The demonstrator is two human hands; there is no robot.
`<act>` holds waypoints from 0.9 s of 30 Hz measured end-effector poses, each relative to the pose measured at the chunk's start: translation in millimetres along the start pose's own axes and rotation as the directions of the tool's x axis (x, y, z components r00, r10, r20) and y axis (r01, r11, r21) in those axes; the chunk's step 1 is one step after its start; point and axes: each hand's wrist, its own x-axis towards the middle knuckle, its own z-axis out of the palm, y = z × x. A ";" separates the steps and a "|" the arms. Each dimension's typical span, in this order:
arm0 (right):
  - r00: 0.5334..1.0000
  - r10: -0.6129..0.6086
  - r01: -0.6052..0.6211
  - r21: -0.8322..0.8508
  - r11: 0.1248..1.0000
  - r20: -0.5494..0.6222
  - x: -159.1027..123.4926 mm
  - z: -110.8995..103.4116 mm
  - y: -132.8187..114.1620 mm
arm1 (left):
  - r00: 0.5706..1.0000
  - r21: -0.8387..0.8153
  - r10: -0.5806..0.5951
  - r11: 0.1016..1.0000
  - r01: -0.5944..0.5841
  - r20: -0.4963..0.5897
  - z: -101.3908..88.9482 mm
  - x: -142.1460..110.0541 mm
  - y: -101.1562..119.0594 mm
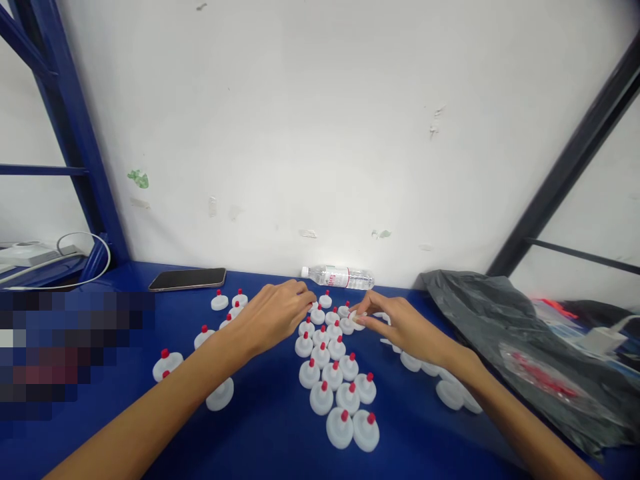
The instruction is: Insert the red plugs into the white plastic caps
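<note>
Several white round caps with red tips [332, 375] stand in a cluster on the blue tabletop [270, 427]. At the far end of this cluster, my left hand [283, 310] has its fingers closed at the red tip of a white cap [314, 307], which they partly hide. My right hand [400, 325] pinches a white round cap [358, 321] between thumb and fingers, just right of the cluster's far part. Beneath and beside my right forearm lie several white caps without visible red tips [450, 395]. More red-tipped caps [167, 364] stand left of my left forearm, partly covered by it.
A clear plastic bottle [337, 276] lies against the white wall [320, 133]. At the back left is a phone [187, 279]. A grey plastic bag [465, 313] spreads over the right side, with a clear packet of red pieces [543, 377] on it. Blue frame posts [83, 127] stand at left.
</note>
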 end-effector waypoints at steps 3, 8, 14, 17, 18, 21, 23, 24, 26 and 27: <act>0.996 -0.055 0.046 -0.118 0.992 -0.076 1.2 12.3 -2.5 | 0.999 0.012 0.044 0.999 -0.044 -0.003 0.2 -0.3 6.3; 0.982 -0.114 0.085 -0.190 0.978 -0.148 -0.1 32.6 -3.7 | 0.991 -0.046 0.123 0.991 -0.125 -0.052 1.5 -0.1 20.7; 0.964 -0.180 0.126 -0.261 0.957 -0.198 -3.2 38.9 -6.2 | 0.975 -0.104 0.207 0.971 -0.214 -0.079 4.6 -2.2 34.2; 0.960 -0.201 0.143 -0.272 0.952 -0.196 -3.6 38.2 -6.4 | 0.970 -0.135 0.224 0.962 -0.235 -0.093 5.4 -2.5 35.7; 0.961 -0.200 0.142 -0.275 0.951 -0.193 -3.5 37.7 -6.5 | 0.971 -0.139 0.219 0.963 -0.231 -0.097 5.5 -2.4 35.7; 0.965 -0.181 0.122 -0.285 0.951 -0.191 -3.2 36.2 -7.2 | 0.976 -0.146 0.187 0.969 -0.201 -0.107 4.6 -2.4 35.3; 0.967 -0.170 0.111 -0.290 0.951 -0.187 -2.9 35.3 -8.2 | 0.978 -0.153 0.170 0.970 -0.187 -0.121 3.2 -2.5 35.2; 0.968 -0.168 0.110 -0.292 0.950 -0.185 -2.8 35.0 -8.7 | 0.978 -0.156 0.166 0.970 -0.185 -0.128 2.4 -2.6 35.2; 0.969 -0.171 0.112 -0.296 0.949 -0.181 -2.8 34.9 -9.5 | 0.976 -0.158 0.169 0.969 -0.190 -0.136 1.5 -2.9 35.9; 0.968 -0.172 0.113 -0.298 0.948 -0.180 -2.8 35.2 -9.6 | 0.976 -0.159 0.174 0.968 -0.194 -0.133 1.4 -3.0 36.5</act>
